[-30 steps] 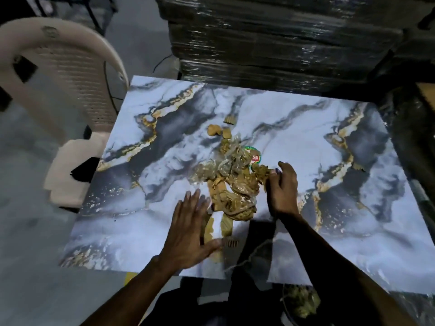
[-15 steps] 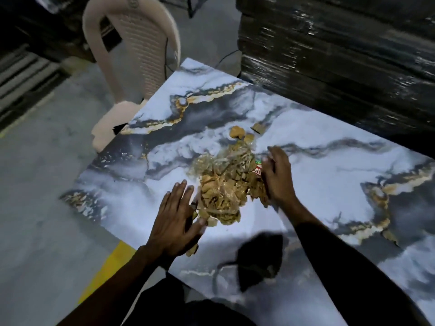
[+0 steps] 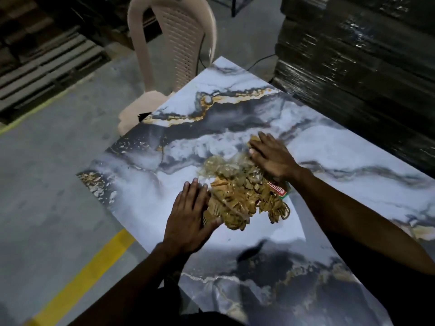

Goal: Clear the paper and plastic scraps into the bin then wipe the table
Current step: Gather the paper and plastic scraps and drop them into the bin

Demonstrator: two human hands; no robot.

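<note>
Flanking the scrap pile (image 3: pixel 244 196) on the marble-print table (image 3: pixel 329 161), left hand (image 3: pixel 190 220) at 8 o'clock and right hand (image 3: pixel 270 156) at 1 o'clock lie open, flat, gripping nothing

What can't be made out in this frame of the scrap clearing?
- Bin: not in the head view.
- Label text: partly covered by the right forearm and scraps.
- Scraps under the right hand and left hand: hidden by the palms.
- Table near edge: lost in shadow.
</note>
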